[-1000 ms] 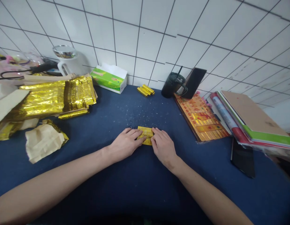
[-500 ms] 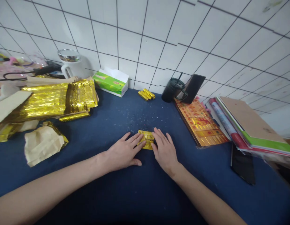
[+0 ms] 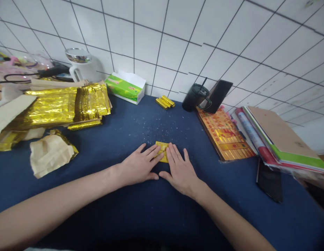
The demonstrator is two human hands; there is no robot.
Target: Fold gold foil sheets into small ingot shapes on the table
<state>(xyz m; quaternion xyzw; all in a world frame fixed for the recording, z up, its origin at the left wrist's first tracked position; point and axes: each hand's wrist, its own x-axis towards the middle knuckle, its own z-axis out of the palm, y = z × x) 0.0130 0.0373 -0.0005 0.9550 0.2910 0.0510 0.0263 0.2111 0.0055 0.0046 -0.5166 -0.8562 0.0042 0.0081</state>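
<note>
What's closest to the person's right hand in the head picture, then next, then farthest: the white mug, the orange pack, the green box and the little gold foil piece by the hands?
Starting from the right hand:
1. Little gold foil piece: partly under it.
2. Orange pack: to its right.
3. Green box: back and left.
4. White mug: even farther left.

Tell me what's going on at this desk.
A person has the fingers of both hands on a small gold foil piece lying on the blue tabletop. The left hand lies over its left side, the right hand over its right. Farther back, a few small gold rolls sit between a green tissue pack and a dark mug. A larger gold foil stack lies at left.
</note>
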